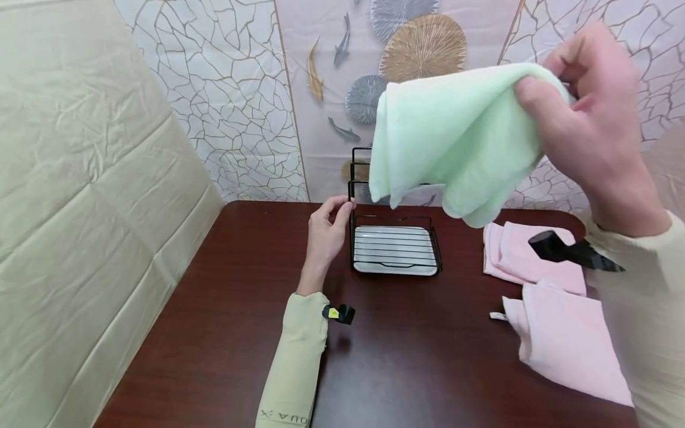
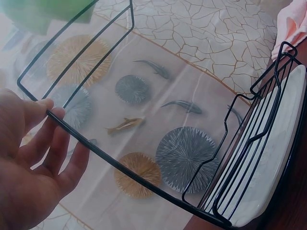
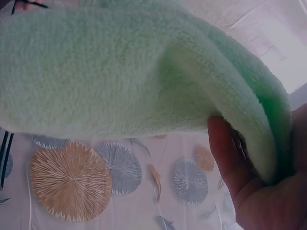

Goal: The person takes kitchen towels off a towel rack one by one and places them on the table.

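A folded light-green towel (image 1: pixel 455 137) hangs in the air from my right hand (image 1: pixel 594 113), pinched between thumb and fingers at its right end. It covers much of the upper part of a black wire rack (image 1: pixel 351 226) in the head view. My left hand (image 1: pixel 327 229) pinches the rack's left upright, with thumb and fingertips around the wire in the left wrist view (image 2: pixel 53 115). The rack stands on the table, and a white tray (image 1: pixel 393 270) sits in its base under the wires. In the right wrist view the green towel (image 3: pixel 105 72) fills the upper half.
Two pink towels lie at the table's right: a folded one (image 1: pixel 540 255) farther back and another (image 1: pixel 578 339) nearer, with a white tag. The dark brown table (image 1: pixel 407 356) meets a patterned backdrop (image 1: pixel 241 89) behind. A beige cloth (image 1: pixel 80 178) drapes on the left.
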Available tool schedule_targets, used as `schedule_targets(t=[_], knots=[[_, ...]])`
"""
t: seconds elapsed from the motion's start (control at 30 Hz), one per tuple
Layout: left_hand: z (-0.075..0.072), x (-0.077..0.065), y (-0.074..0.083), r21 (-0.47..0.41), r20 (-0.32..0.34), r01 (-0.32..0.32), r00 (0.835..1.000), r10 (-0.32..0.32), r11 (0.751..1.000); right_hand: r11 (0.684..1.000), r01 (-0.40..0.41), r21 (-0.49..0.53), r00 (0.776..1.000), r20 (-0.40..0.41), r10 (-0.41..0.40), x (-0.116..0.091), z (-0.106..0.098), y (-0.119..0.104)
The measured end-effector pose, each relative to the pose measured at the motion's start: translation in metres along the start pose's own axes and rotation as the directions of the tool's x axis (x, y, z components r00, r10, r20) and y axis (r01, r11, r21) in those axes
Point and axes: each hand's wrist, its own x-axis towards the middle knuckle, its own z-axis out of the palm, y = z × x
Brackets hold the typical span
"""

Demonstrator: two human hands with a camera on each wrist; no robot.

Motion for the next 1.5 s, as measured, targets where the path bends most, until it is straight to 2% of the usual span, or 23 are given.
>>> schedule_targets(t=[0.13, 0.53, 0.7, 0.9, 1.03, 1.13, 1.27, 1.37, 1.43, 1.5], knots=[[0.001, -0.001, 0.000, 0.006, 0.015, 0.010, 1.000, -0.010, 1.000, 1.000, 0.014, -0.018, 1.000, 0.000, -0.014, -0.020, -0.011, -0.003], [-0.001, -0.002, -0.003, 0.000, 0.038, 0.012, 0.999, -0.012, 1.000, 0.995, -0.098, 0.019, 0.995, -0.029, 0.098, -0.076, -0.030, 0.007], [-0.002, -0.001, -0.002, -0.013, 0.039, 0.016, 0.999, -0.015, 1.000, 0.987, -0.145, 0.074, 0.989, 0.006, 0.145, -0.103, -0.031, 0.017], [-0.002, -0.002, -0.001, 0.003, 0.034, 0.011, 0.999, -0.011, 1.000, 0.979, -0.205, 0.008, 0.976, 0.070, 0.204, -0.134, -0.024, 0.028], [-0.002, -0.002, -0.001, 0.011, 0.036, 0.006, 0.999, -0.006, 1.000, 0.943, -0.332, -0.020, 0.940, 0.080, 0.333, -0.153, -0.014, 0.032], [-0.002, -0.002, -0.001, 0.011, 0.035, 0.008, 0.999, -0.008, 1.000, 0.920, -0.391, -0.022, 0.913, 0.116, 0.391, -0.165, -0.005, 0.033], [-0.003, -0.002, 0.000, 0.007, 0.025, 0.015, 1.000, -0.015, 1.000, 0.914, -0.398, 0.083, 0.901, 0.221, 0.372, -0.180, 0.006, 0.035], [-0.003, -0.003, 0.001, -0.003, 0.020, 0.021, 1.000, -0.021, 1.000, 0.885, -0.437, 0.161, 0.880, 0.280, 0.383, -0.190, 0.011, 0.036], [-0.003, -0.003, 0.000, -0.009, 0.020, 0.024, 1.000, -0.024, 1.000, 0.851, -0.496, 0.173, 0.850, 0.298, 0.434, -0.198, 0.012, 0.039], [-0.004, -0.003, 0.000, -0.017, 0.022, 0.026, 0.999, -0.026, 1.000, 0.822, -0.553, 0.138, 0.811, 0.314, 0.493, -0.206, 0.013, 0.043]])
